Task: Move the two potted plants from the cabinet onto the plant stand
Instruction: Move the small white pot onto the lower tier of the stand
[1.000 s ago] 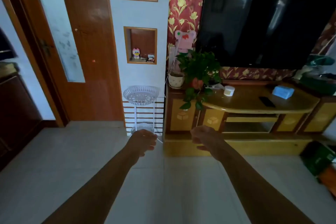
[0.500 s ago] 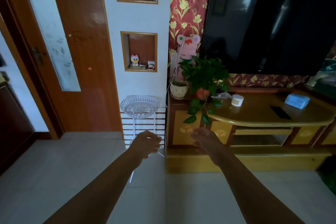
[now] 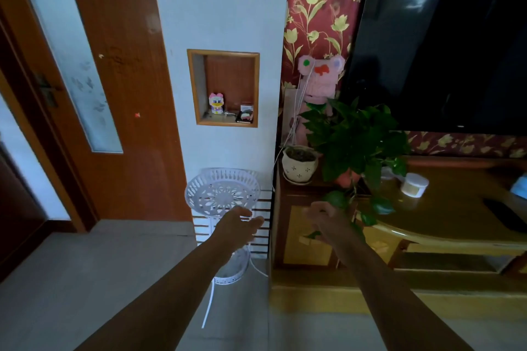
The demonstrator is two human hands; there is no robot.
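A small cream pot (image 3: 299,167) with bare soil stands at the left end of the wooden cabinet (image 3: 445,225). Beside it on the right sits a leafy green plant (image 3: 353,137) in an orange pot, with vines hanging over the cabinet edge. A white lattice plant stand (image 3: 222,194) with an upper and a lower tray stands on the floor left of the cabinet. My left hand (image 3: 239,226) reaches forward in front of the stand, fingers apart, holding nothing. My right hand (image 3: 328,219) is stretched out below the hanging vines, fingers loosely spread and empty.
A large dark television (image 3: 445,40) hangs above the cabinet. A small white jar (image 3: 413,184), a dark remote (image 3: 504,215) and a blue box lie on the cabinet top. A wooden door (image 3: 114,80) is on the left. Wall niches hold small figures.
I have come closer to the cabinet and the stand. Both hands have risen and reached forward, and their fingers have spread from loosely curled.
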